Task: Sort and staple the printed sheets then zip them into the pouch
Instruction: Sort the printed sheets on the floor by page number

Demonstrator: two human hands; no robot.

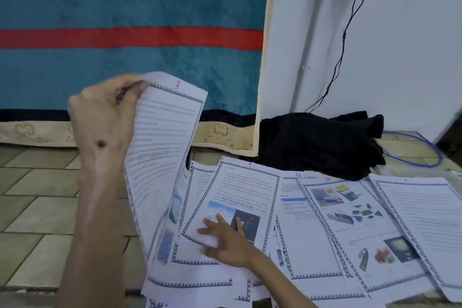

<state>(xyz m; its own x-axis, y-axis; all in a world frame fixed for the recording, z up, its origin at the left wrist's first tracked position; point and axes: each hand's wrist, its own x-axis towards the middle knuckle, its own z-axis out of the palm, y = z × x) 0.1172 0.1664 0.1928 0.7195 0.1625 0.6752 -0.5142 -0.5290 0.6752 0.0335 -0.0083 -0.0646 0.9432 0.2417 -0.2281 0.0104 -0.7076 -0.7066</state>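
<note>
Several printed sheets with grey patterned borders lie fanned out on the tiled floor. My left hand (105, 112) pinches the top corner of the sheet numbered 3 (160, 147) and holds it lifted and curled above the pile. My right hand (225, 235) rests with spread fingers on the sheet numbered 9 (240, 197), over its pictures. To the right lie sheet 12 (300, 232), sheet 14 (350, 222) with colour photos, and sheet 1 (425, 220). No stapler or pouch shows clearly.
A teal blanket (125, 7) with a red stripe hangs behind. A black cloth bundle (320, 142) sits against the white wall (375, 45), with a black cable (350, 32) above it and a blue cable (420, 155) beside it. Bare floor tiles (37, 202) lie on the left.
</note>
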